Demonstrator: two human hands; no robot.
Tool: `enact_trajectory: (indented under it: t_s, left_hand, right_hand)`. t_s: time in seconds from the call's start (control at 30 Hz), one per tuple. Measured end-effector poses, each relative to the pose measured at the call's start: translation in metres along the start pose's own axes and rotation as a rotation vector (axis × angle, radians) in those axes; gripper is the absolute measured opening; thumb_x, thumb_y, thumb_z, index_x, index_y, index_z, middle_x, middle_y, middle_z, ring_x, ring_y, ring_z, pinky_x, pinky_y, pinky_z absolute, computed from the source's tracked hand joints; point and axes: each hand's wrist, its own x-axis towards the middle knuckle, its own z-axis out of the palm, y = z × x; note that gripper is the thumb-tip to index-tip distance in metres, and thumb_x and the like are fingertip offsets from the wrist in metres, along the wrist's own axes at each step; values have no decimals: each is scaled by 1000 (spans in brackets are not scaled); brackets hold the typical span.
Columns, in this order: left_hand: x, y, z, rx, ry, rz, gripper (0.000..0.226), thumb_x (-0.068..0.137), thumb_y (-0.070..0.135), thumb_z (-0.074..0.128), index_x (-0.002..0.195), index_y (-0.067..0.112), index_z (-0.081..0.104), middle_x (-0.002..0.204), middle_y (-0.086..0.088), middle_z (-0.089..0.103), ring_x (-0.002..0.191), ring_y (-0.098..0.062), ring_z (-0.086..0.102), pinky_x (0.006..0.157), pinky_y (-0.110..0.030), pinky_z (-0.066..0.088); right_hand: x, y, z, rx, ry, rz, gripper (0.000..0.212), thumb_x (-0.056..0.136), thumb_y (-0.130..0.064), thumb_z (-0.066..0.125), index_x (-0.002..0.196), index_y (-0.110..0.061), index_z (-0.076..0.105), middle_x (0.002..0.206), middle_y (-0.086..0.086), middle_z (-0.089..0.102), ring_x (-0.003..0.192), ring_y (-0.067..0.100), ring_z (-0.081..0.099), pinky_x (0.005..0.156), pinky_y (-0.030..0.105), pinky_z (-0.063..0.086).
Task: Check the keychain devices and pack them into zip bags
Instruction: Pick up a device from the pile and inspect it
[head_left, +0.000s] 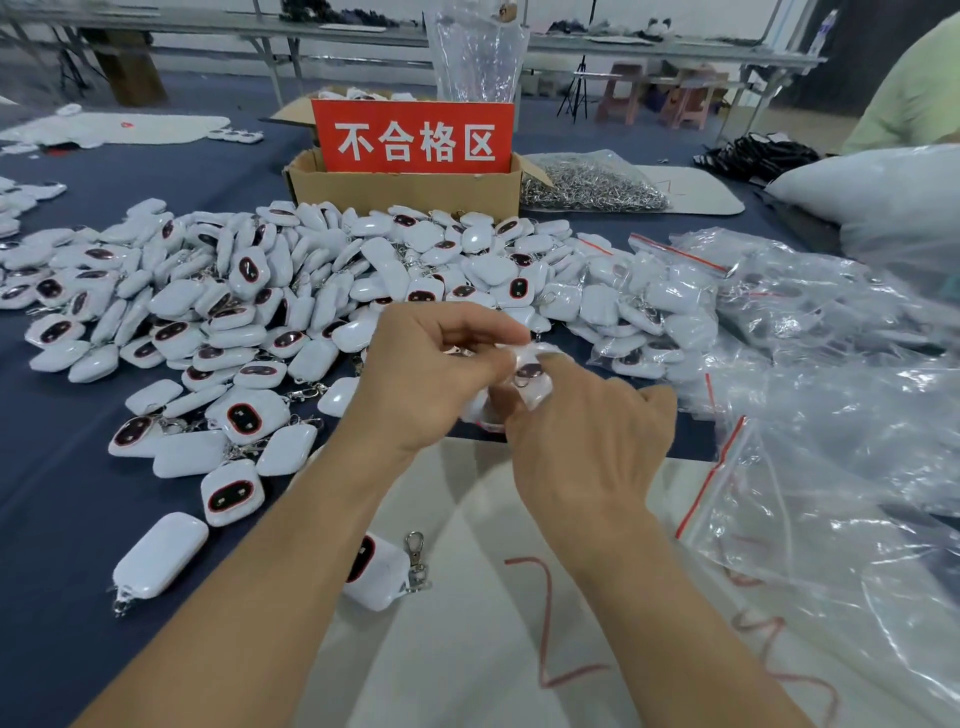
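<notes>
The left hand and the right hand both pinched 1 zip bag with curled fingers, just before the device pile. 1 keychain device sat inside it.

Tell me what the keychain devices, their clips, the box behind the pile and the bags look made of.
Keychain devices: hard white plastic, it seems, glossy with highlights; dark shiny face panels.
Clips: bright silvery metal, probably steel.
Box: plain brown cardboard, matte.
Zip bags: thin clear plastic film, crinkled and glinting, with red seal strips.
</notes>
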Motion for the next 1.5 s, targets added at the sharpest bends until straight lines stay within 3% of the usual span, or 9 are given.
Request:
enact_trajectory:
  t_s: [0.2, 0.4, 0.53, 0.73, 0.9, 1.03, 1.2, 1.43, 1.5]
  left_hand:
    - [-4, -4, -1, 540, -31, -7, 21, 69, 35, 77, 87, 48, 75, 72, 25, 70, 68, -2, 66, 70, -28, 58]
    - [-3, -10, -1, 709, 118, -9, 15, 77, 34, 79, 68, 38, 68, 59, 20, 64, 62, 2, 61, 65, -24, 52]
    - [4, -9, -12, 395, 248, -9, 8, 70, 24, 76, 73, 31, 77, 58, 15, 66, 51, -2, 58, 54, -17, 47]
    - [12, -21, -20, 240, 330, -126, 27, 69, 19, 68, 74, 44, 77, 46, 13, 49, 46, -4, 43, 52, -16, 38]
    - [16, -29, -26, 185, 301, -211, 29, 68, 18, 72, 71, 46, 77, 53, 9, 59, 52, -8, 52, 63, -27, 45]
    - [17, -30, -24, 157, 279, -216, 24, 63, 21, 71, 72, 42, 79, 54, 4, 57, 53, -11, 48, 62, -27, 43]
    - [12, -25, -22, 305, 274, -122, 32, 64, 16, 63, 74, 43, 77, 44, 13, 43, 45, -7, 36, 53, -22, 35]
    - [-6, -11, -7, 533, -473, -137, 14, 56, 28, 68, 64, 23, 78, 48, 8, 52, 47, -5, 42, 51, -24, 34]
    - [-7, -12, -2, 514, -431, -82, 15, 59, 27, 67, 58, 13, 71, 47, 0, 41, 47, -8, 34, 50, -25, 29]
  right_hand:
    - [2, 22, 7, 27, -175, 51, 65, 89, -76, 50, 128, -25, 55, 118, 1, 64, 113, 31, 57, 93, 46, 35]
    - [2, 21, -1, 276, 27, -81, 37, 83, -54, 71, 104, -24, 77, 124, 0, 59, 117, 28, 51, 99, 44, 36]
    - [-13, 5, -11, 516, 247, -215, 10, 79, -31, 73, 81, -23, 78, 106, -3, 69, 101, 20, 55, 89, 42, 47]
    - [-48, -24, -17, 723, -573, -416, 31, 78, -54, 70, 82, -24, 69, 74, -6, 64, 74, 13, 57, 66, 34, 50]
    - [-56, -34, -4, 566, -588, -562, 33, 76, -47, 79, 86, -30, 54, 78, -17, 45, 75, 8, 42, 60, 15, 30]
    - [-39, -14, -1, 617, -499, -339, 16, 84, -27, 74, 88, -25, 58, 79, -7, 61, 74, 15, 54, 65, 35, 45]
    - [-9, 8, -8, 1087, -477, 146, 8, 82, -27, 78, 81, -26, 70, 67, -4, 71, 51, 7, 55, 48, 20, 41]
    - [17, 33, -25, 1876, -379, 503, 18, 105, -17, 52, 108, -5, 64, 77, 11, 70, 48, 15, 51, 44, 21, 38]
    - [21, 38, -25, 1924, -388, 500, 22, 106, -17, 47, 113, -1, 62, 81, 14, 70, 54, 17, 56, 46, 22, 42]
